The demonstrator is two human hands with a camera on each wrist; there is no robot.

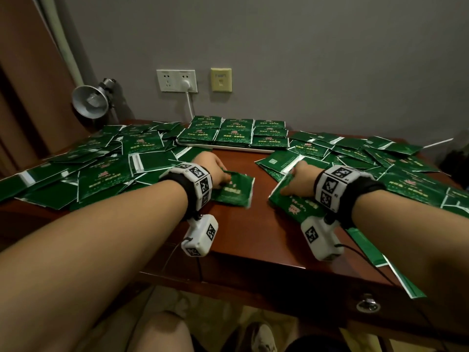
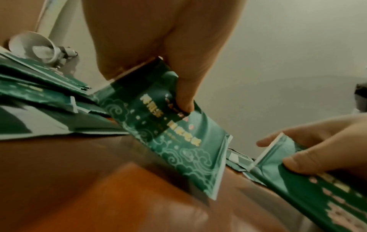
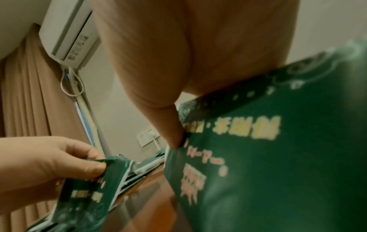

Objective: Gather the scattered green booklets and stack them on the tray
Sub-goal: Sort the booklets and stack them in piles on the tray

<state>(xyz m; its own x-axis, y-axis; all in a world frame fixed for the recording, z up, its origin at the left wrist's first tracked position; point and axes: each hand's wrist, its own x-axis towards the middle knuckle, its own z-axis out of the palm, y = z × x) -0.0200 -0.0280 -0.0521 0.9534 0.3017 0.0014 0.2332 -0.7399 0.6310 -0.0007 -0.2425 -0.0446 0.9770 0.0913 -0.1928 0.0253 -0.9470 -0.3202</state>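
Green booklets lie scattered over both sides of the wooden table (image 1: 243,232). My left hand (image 1: 215,170) pinches one green booklet (image 1: 234,190) near the table's middle; the left wrist view shows the thumb (image 2: 183,94) on its cover (image 2: 178,146). My right hand (image 1: 299,179) grips another booklet (image 1: 297,201) by its edge, thumb (image 3: 172,130) on the cover (image 3: 278,164). At the back middle a white tray (image 1: 228,147) holds neat stacks of booklets (image 1: 236,132).
A metal lamp (image 1: 90,101) stands at the table's back left corner. Wall sockets (image 1: 177,80) with a plugged white cable sit behind the tray. Booklets overhang the front right edge (image 1: 396,270). A drawer knob (image 1: 368,304) sits below that edge.
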